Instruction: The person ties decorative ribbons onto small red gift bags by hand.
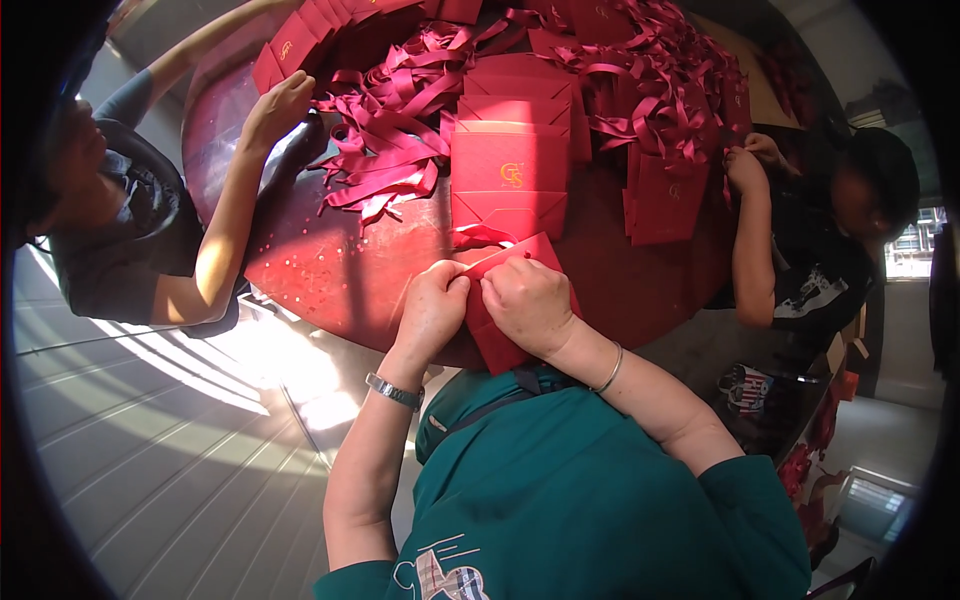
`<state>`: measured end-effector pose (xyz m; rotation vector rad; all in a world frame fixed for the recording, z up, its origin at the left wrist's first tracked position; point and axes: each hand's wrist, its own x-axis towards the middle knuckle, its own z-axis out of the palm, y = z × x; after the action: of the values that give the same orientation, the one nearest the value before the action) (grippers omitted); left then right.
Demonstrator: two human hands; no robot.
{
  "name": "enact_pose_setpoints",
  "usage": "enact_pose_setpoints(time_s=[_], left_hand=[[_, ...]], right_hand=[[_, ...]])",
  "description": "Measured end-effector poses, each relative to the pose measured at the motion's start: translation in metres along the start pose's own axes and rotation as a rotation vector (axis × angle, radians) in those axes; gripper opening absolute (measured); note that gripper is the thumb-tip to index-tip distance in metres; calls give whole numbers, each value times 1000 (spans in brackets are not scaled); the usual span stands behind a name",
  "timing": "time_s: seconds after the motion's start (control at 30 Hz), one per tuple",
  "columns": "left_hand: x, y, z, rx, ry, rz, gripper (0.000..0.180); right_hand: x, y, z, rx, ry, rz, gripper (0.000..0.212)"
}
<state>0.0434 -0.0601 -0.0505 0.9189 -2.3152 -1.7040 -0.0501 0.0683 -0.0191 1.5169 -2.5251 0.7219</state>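
Observation:
At the table's near edge, close to my body, a small red paper gift bag (pixel 494 343) is held tilted between my hands. My left hand (pixel 434 308) is closed, thumb and fingers pinching at the bag's upper left edge. With curled fingers, my right hand (pixel 530 303) grips the bag's top edge on the other side; its fingertips are partly hidden. A loop of red ribbon (pixel 484 236) shows just beyond my fingers. Directly past it lies an overlapping row of flat red bags (pixel 508 168) with gold lettering.
A heap of loose red ribbons (pixel 395 165) lies left of the row. More ribbons (pixel 665 105) cover bags (pixel 668 195) on the right. One person (pixel 125 205) works at the left, another (pixel 820 225) at the right. The dark red table (pixel 320 270) has a curved edge.

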Motion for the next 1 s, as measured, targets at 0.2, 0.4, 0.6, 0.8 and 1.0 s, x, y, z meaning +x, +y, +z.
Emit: enact_pose_setpoints(time_s=[0.2, 0.4, 0.6, 0.8, 1.0], left_hand=[[0, -4, -1, -158, -65, -106, 19], [-1, 15, -11, -401, -162, -266, 15], [10, 17, -25, -664, -335, -441, 11], [8, 14, -20, -728, -287, -427, 13], [6, 15, -19, -664, -299, -411, 13]], right_hand=[[0, 6, -4, 172, 30, 107, 8], [0, 7, -15, 318, -21, 178, 6], [7, 5, -14, 352, -21, 203, 6], [7, 10, -10, 359, -56, 224, 6], [8, 13, -11, 375, -52, 176, 6]])
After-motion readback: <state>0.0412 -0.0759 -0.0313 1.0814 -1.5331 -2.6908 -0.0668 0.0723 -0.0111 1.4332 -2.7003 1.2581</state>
